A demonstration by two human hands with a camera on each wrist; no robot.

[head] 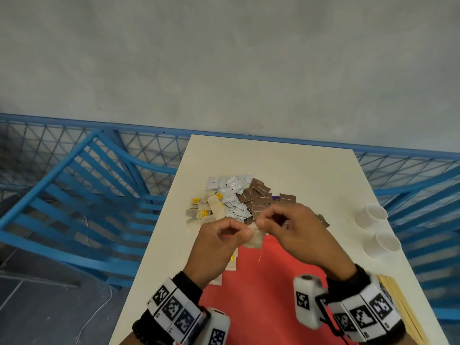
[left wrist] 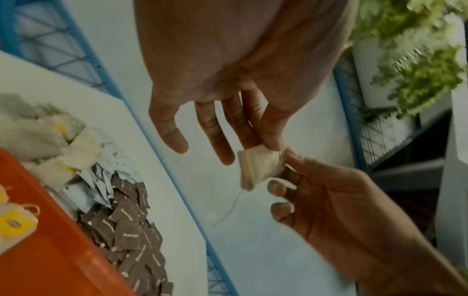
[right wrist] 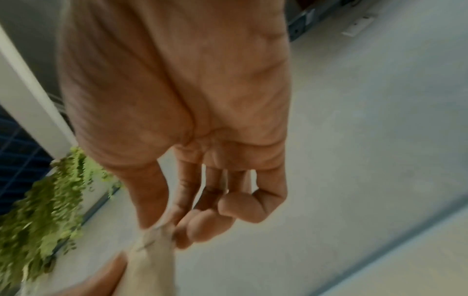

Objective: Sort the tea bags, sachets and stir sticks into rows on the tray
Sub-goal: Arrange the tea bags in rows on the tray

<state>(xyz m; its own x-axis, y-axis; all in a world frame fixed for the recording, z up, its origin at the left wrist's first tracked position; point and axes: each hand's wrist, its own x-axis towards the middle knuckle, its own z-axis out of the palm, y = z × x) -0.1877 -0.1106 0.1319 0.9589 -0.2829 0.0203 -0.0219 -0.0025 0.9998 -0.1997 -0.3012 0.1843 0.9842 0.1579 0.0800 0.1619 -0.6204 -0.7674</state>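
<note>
Both hands, left hand (head: 219, 241) and right hand (head: 298, 230), pinch one tea bag (head: 254, 237) between their fingertips. It hangs above the far edge of the red tray (head: 261, 282), its string (head: 260, 255) dangling.

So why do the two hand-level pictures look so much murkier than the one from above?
Head view: bright, mostly sharp, edges bent by the wide lens; the tea bag reads clearly. Left wrist view: dim, with the sachet pile smeared. Right wrist view: blurriest, the right hand soft and greenery streaked.

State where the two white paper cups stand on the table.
In the head view, the white paper cups stand near the table's right edge, right of the right hand.
</note>
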